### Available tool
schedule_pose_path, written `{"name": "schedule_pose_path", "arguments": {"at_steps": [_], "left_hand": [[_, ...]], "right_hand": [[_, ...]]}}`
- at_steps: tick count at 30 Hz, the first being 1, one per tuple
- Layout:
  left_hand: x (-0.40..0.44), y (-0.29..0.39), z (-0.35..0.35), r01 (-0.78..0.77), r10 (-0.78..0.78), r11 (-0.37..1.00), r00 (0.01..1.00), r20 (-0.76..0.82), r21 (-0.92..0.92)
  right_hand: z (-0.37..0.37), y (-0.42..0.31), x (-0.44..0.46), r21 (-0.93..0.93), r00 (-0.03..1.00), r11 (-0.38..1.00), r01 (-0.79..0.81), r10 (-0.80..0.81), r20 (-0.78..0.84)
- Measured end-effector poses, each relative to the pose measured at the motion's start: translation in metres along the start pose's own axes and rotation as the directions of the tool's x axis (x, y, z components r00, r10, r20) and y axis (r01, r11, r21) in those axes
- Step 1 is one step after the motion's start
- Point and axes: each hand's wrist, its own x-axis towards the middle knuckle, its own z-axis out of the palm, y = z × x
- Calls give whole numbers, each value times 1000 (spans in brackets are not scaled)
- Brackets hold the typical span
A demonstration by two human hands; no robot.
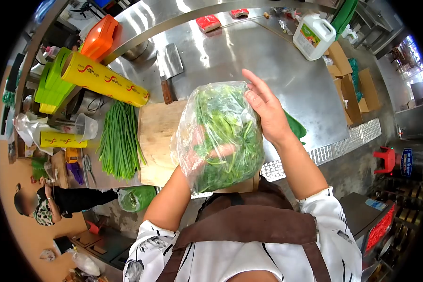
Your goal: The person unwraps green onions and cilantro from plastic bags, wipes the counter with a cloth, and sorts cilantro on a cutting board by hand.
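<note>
A clear plastic bag of leafy green herbs is held up in front of my apron, above the cutting board. My left hand shows through the plastic with its fingers closed around the greens; the film blurs its outline. At the bag's upper right side, my right hand has its fingers stretched out and its thumb against the plastic. Beneath the bag lies the wooden cutting board. A long bunch of green chives rests just left of the board.
Beyond the board is a cleaver on the steel table. A yellow roll of wrap stands at the left, a white jug at the far right. Cardboard boxes sit on the floor. Another person stands at lower left.
</note>
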Motion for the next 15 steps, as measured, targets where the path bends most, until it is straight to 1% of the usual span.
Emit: {"name": "schedule_pose_path", "arguments": {"at_steps": [2,3,4,5,6,7,8,9,10,11,12,13,15], "left_hand": [[-2,28,11,-40,30,955,999,-38,-293],[-1,29,12,-54,45,955,998,-39,-292],[1,29,13,-44,39,944,999,-21,-328],[3,28,13,-42,40,938,999,-13,-345],[6,27,12,-39,41,931,999,-4,-362],[10,23,11,-1,5,914,1000,8,-407],[15,19,9,36,-28,892,999,23,-450],[22,10,5,27,-18,893,1000,25,-449],[30,-4,0,99,3,742,989,151,-663],[38,-18,-6,196,55,542,962,267,-817],[45,-28,-12,310,135,312,921,365,-898],[50,-37,-14,309,141,318,920,367,-897],[57,-42,-11,288,219,272,911,350,-918]], "right_hand": [[10,-16,-1,49,999,998,42,-42,-12],[13,-17,0,1,988,991,136,-135,-79],[14,-17,2,-2,987,989,146,-146,-72],[15,-16,4,-251,939,926,281,-320,-129],[16,-14,6,-489,860,790,370,-491,-142],[17,-13,11,-591,790,701,400,-591,-166],[16,-14,14,-593,784,695,406,-599,-165],[14,-14,18,-555,772,738,384,-587,-245],[12,-14,22,-511,757,778,364,-567,-323],[8,-7,29,-438,744,810,390,-557,-368],[6,-6,33,-438,740,806,397,-564,-367],[5,-6,36,-408,730,827,387,-545,-413],[-3,-7,43,-321,718,872,369,-487,-498]]}}
